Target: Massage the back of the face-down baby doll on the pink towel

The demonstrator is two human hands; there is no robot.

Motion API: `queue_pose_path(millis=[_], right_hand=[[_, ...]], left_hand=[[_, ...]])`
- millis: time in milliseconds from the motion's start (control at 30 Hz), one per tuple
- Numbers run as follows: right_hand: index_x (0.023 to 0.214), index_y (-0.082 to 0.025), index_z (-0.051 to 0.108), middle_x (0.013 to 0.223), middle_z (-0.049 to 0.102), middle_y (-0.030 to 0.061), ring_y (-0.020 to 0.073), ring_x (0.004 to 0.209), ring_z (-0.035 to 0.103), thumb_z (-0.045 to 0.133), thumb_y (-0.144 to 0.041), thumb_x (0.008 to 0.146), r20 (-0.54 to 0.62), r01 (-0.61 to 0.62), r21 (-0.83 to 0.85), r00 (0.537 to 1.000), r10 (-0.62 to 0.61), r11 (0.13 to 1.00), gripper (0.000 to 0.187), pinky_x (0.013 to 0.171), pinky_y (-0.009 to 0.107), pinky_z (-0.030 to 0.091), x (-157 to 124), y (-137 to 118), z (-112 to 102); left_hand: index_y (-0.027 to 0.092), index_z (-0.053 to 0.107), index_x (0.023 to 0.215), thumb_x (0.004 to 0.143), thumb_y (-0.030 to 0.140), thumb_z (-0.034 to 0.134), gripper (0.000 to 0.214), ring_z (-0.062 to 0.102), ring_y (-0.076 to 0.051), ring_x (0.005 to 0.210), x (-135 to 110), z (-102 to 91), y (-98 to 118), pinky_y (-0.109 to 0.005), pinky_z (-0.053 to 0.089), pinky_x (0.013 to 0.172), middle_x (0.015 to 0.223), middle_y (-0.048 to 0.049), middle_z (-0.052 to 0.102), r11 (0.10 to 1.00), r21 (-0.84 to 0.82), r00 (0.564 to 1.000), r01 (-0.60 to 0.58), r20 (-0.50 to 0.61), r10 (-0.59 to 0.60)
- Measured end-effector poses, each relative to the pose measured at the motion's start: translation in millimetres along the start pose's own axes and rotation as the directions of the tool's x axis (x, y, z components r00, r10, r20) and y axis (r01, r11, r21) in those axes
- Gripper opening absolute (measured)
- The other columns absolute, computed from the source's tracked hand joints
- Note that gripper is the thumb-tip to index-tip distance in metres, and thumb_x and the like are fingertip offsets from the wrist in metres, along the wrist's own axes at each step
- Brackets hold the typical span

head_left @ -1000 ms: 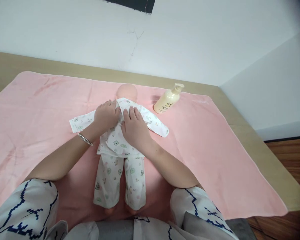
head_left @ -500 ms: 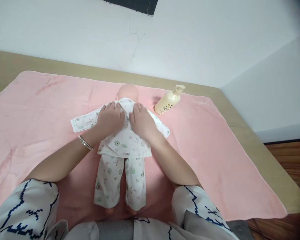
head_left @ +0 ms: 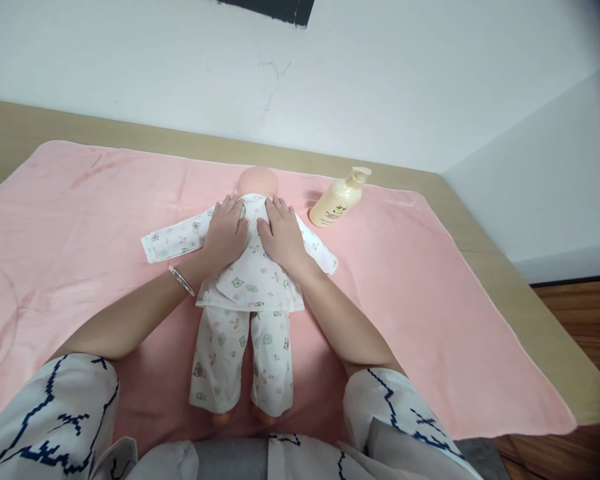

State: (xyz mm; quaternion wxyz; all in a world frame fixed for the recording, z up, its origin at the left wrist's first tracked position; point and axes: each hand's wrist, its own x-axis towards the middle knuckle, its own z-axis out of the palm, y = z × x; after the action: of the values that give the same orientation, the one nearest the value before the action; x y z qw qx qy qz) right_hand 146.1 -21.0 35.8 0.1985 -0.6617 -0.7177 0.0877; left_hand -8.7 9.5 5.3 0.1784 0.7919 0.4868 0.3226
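Note:
A baby doll (head_left: 258, 180) lies on its back on a pink blanket (head_left: 410, 280), head away from me, dressed in a white printed top (head_left: 253, 283) and matching trousers (head_left: 243, 363). My left hand (head_left: 226, 231) lies flat on the doll's chest, fingers stretched out toward the collar; a silver bangle is on its wrist. Beside it, my right hand (head_left: 282, 231) rests flat on the other side of the chest, fingers extended too. Neither hand holds anything. The doll's sleeves spread out to both sides.
A cream pump bottle (head_left: 339, 199) lies tilted on the blanket right of the doll's head. The blanket covers a wooden table (head_left: 525, 293) set against a white wall. The table's right edge drops to a wooden floor.
Both hands slid up the doll's chest toward the collar and now lie flat side by side; the top's front panels lie smoother and more closed than a second ago.

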Motion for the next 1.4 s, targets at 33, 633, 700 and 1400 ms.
queue_pose_path(millis=[33,633,700,1400], right_hand=[[0.154,-0.001,0.037,0.163,0.034,0.0226,0.0335,0.155,0.026,0.032,-0.032,0.101,-0.017,0.005,-0.008,1.000,-0.005,1.000,0.061,0.128,0.054,0.018,-1.5,-1.2,1.6],[0.126,-0.009,0.058,0.110,0.071,0.0174,0.0338,0.103,0.064,0.038,-0.038,0.102,-0.110,-0.022,-0.241,0.994,-0.005,0.970,0.042,0.093,0.042,0.044,-6.6,-9.2,0.4],[0.120,-0.010,0.060,0.104,0.073,0.0158,0.0321,0.097,0.065,0.036,-0.039,0.103,-0.104,-0.025,-0.290,0.995,-0.006,0.957,0.041,0.088,0.039,0.044,-7.1,-10.8,-0.6],[0.102,-0.014,0.065,0.088,0.073,0.0122,0.0259,0.083,0.067,0.031,-0.039,0.105,-0.187,-0.045,-0.367,0.982,-0.026,0.929,0.043,0.066,0.033,0.034,-12.7,-12.1,2.9]], left_hand=[[0.011,0.048,0.145,0.098,0.025,0.033,0.051,0.032,-0.030,0.154,-0.5,2.3,-2.3,-0.057,0.018,0.130,0.157,-0.0162,0.047,1.000,-0.012,1.000,-0.006,-0.022,0.005],[0.010,0.057,0.131,0.098,0.034,0.039,0.044,0.058,-0.033,0.119,-1.3,1.9,2.0,-0.051,0.043,0.108,0.124,-0.0190,0.066,0.984,0.172,0.994,-0.048,-0.087,0.063],[0.010,0.059,0.128,0.097,0.033,0.040,0.043,0.059,-0.034,0.114,-1.0,1.7,2.8,-0.051,0.044,0.104,0.118,-0.0186,0.067,0.979,0.202,0.994,-0.034,-0.091,0.053],[0.015,0.063,0.114,0.096,0.035,0.044,0.032,0.060,-0.032,0.107,-0.9,-0.3,4.3,-0.049,0.043,0.098,0.107,-0.0151,0.068,0.972,0.236,0.992,-0.008,-0.124,0.038]])
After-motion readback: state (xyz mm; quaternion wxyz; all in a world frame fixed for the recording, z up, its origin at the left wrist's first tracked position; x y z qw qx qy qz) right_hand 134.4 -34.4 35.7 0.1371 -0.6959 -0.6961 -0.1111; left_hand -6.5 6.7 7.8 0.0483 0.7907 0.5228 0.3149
